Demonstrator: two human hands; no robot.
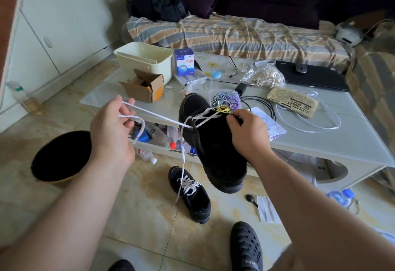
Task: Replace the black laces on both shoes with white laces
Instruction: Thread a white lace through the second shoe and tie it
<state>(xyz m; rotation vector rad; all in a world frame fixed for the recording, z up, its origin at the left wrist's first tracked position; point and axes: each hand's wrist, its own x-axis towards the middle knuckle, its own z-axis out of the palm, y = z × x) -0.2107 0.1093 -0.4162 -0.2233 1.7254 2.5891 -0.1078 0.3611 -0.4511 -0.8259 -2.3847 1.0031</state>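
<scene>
A black shoe [215, 148] hangs in the air in front of the low table, toe pointing away from me. My right hand [250, 133] grips it at the tongue side. A white lace [162, 117] crosses its lowest eyelets and runs taut to the left. My left hand [111, 127] pinches that lace, with a loop hanging under the fingers. The lace's other end dangles down toward the floor. A second black shoe [190, 193] with white laces threaded through it lies on the tiles below.
The low white table [320, 138] holds a cream bin [145, 59], a cardboard box [143, 86], a tub of coloured bands [226, 99], cables and a laptop [312, 76]. A dark basin [62, 157] and bottles stand on the floor. A black clog [245, 247] is near me.
</scene>
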